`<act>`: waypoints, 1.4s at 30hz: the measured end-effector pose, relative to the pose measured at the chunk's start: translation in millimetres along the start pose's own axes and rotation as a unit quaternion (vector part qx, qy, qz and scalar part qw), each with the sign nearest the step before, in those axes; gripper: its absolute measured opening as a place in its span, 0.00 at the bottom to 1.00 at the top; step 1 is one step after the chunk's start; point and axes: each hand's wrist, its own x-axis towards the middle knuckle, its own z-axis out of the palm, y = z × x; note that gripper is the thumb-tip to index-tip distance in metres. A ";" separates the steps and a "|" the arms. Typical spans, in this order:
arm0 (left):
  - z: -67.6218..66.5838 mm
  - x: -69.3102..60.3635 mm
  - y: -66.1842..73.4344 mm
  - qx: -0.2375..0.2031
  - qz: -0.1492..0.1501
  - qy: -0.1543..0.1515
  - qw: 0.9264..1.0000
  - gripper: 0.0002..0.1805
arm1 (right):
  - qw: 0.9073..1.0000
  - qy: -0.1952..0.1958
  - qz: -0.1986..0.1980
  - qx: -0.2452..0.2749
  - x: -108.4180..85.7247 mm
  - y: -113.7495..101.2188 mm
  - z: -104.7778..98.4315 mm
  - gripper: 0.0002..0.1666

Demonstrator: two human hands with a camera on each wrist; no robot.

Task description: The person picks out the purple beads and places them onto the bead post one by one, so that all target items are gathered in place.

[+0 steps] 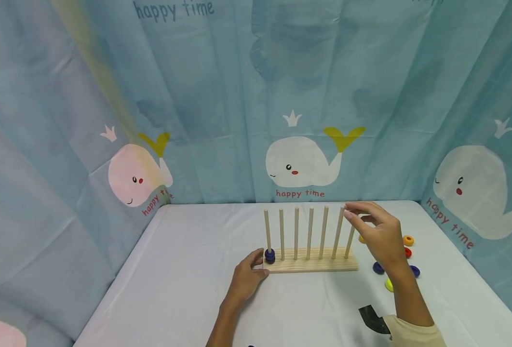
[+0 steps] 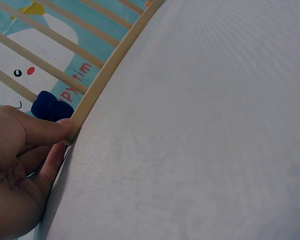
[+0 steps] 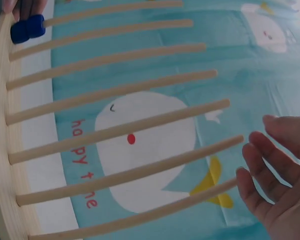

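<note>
A wooden base point(image 1: 312, 266) with several upright pegs stands on the white table. Blue rings point(image 1: 270, 256) sit stacked at the bottom of its leftmost peg. The left hand point(image 1: 244, 282) grips the base's left end, and in the left wrist view its thumb and fingers pinch the wood point(image 2: 92, 90) beside the blue rings point(image 2: 52, 106). Level with the peg tops on the right is the right hand point(image 1: 382, 236), fingers bent. In the right wrist view this hand point(image 3: 282, 175) has its fingers apart beside the peg tips, with nothing visible between them.
Right of the base lie loose rings: orange point(image 1: 408, 240), red point(image 1: 408, 252), blue point(image 1: 378, 268) and yellow point(image 1: 389, 285), some partly behind the right hand and forearm. A black strip point(image 1: 374, 320) shows by the right sleeve point(image 1: 414, 332). A whale-print curtain point(image 1: 221, 164) hangs behind the table.
</note>
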 end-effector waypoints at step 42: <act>0.2 -1.2 1.0 0.010 0.010 0.003 1.000 0.34 | 0.981 -0.074 0.153 -0.099 -15.8 72.4 -69.8 0.27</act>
